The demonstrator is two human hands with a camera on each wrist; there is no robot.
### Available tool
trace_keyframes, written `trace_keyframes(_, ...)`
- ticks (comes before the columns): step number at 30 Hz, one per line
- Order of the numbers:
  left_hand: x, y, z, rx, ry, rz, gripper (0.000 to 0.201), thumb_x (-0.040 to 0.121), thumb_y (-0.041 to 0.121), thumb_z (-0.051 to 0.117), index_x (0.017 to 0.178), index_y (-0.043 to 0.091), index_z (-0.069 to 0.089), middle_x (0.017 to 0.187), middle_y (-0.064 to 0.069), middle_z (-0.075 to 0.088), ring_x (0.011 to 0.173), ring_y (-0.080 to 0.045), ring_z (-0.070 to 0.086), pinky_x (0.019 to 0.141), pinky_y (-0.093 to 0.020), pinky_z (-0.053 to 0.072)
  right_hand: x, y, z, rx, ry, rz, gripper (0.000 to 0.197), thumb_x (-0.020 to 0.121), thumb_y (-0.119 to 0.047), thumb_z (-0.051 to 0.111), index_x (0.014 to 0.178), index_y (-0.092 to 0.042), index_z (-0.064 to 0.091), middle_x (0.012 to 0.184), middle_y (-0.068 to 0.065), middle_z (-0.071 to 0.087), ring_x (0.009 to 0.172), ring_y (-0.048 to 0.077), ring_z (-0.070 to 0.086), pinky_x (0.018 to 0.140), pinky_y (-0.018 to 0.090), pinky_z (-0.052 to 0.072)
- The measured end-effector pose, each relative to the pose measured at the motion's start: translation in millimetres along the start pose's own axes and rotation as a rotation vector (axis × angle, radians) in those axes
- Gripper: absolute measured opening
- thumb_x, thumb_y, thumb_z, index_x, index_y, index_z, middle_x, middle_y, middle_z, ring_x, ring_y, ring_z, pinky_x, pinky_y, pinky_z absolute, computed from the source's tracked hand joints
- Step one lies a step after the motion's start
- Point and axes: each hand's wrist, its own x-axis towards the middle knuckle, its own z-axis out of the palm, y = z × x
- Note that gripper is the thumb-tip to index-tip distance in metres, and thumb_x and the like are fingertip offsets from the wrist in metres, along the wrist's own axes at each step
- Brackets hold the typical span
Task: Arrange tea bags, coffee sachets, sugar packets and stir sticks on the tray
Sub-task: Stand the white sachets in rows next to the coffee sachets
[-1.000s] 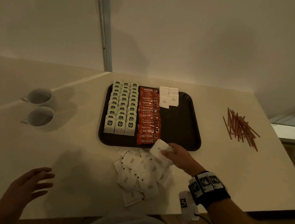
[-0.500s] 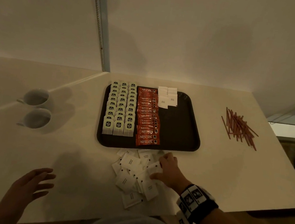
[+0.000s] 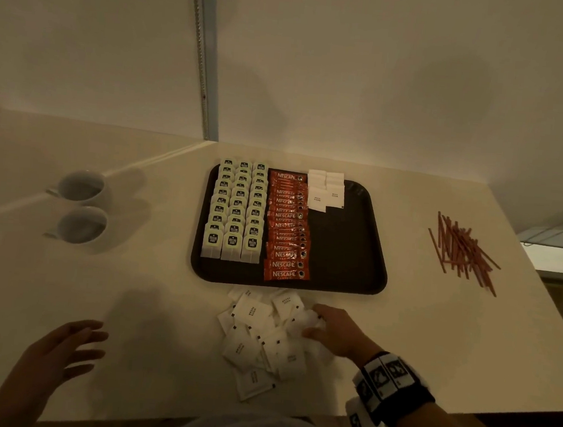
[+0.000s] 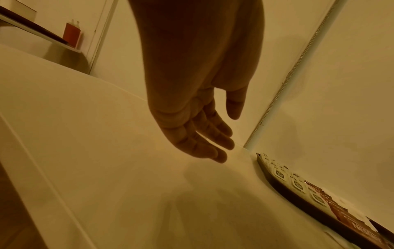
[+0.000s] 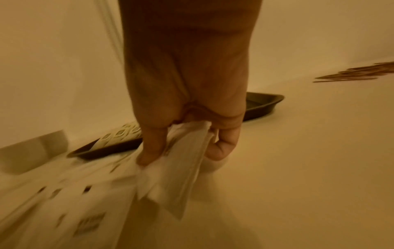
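A dark tray holds three columns of tea bags, a column of red coffee sachets and a few white sugar packets at its far side. Loose sugar packets lie heaped on the table in front of the tray. My right hand is at the heap's right edge and pinches sugar packets between thumb and fingers. My left hand hovers with fingers spread above the table's front left, holding nothing. Red stir sticks lie piled at the right.
Two white cups stand at the left of the table. The tray's right half is bare. The table's front edge runs close under my right wrist. A wall rises behind the tray.
My right hand drew back from the tray's front rim down into the loose heap, still with packets in its fingers. The left hand has stayed where it was.
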Motion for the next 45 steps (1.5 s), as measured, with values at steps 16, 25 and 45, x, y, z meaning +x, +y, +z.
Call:
trace_keyframes(16, 18.3, 101.8, 88.7, 0.222, -0.242, 0.332, 0.016, 0.096, 0.012, 0.05, 0.1, 0.013, 0.066, 0.09, -0.004, 0.072, 0.089, -0.034, 0.066, 0.075, -0.036, 0.049, -17.0, -11.1, -127.7, -0.266, -0.326, -0.082, 0.025, 0.086, -0.036, 0.063, 0.108, -0.036, 0.052, 0.106, -0.011, 0.055, 0.097, 0.011, 0.054, 0.081, 0.024, 0.046)
trace_keyframes(25, 27.5, 159.8, 217.2, 0.115, -1.011, 0.139, 0.092, 0.06, 0.033, 0.086, 0.136, 0.039, 0.034, 0.135, 0.003, 0.052, 0.126, -0.02, 0.051, 0.103, -0.044, 0.044, -8.5, -66.5, -197.7, 0.032, -0.29, -0.273, 0.017, 0.088, -0.025, 0.063, 0.103, -0.031, 0.06, 0.104, -0.006, 0.066, 0.093, 0.011, 0.066, 0.076, 0.023, 0.052)
trace_keyframes(45, 58.9, 211.6, 280.6, -0.793, -0.716, -0.183, 0.052, 0.086, 0.043, 0.056, 0.134, 0.026, 0.05, 0.127, -0.003, 0.06, 0.116, -0.018, 0.058, 0.102, -0.039, 0.045, 65.2, -130.9, -169.4, 0.597, 0.352, -0.497, 0.027, 0.09, -0.021, 0.06, 0.109, -0.012, 0.041, 0.098, -0.011, 0.051, 0.085, 0.006, 0.055, 0.063, 0.015, 0.049)
